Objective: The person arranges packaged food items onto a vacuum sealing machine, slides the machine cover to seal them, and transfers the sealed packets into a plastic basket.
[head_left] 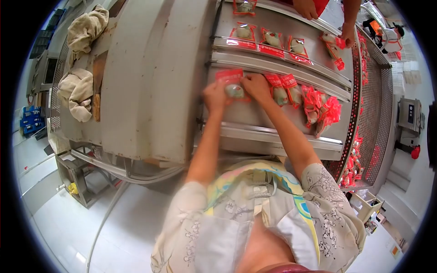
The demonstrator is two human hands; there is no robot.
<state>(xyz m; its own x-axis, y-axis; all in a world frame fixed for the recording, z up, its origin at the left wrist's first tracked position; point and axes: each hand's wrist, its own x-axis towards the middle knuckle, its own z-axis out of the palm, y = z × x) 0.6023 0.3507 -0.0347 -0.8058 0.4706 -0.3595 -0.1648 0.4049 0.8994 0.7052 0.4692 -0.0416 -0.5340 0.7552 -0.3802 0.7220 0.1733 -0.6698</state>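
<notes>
A red-and-clear plastic packet (235, 90) with a pale, rounded item inside lies on the metal surface in front of me. My left hand (215, 96), slightly blurred, is closed at its left edge. At the right edge, the fingers of my right hand (256, 86) are pinched together on it. Just right of that hand, two similar packets, a nearer packet (278, 92) and a farther packet (292, 89), lie side by side. Beyond them is a heap of red packets (322, 111), partly overlapping.
Metal rails (282, 66) cross the surface, with more packets (272, 38) in a row behind them. Another person's hand (348, 35) touches packets at the back right. A perforated metal trough (375, 104) stands right; cloths (77, 93) lie left.
</notes>
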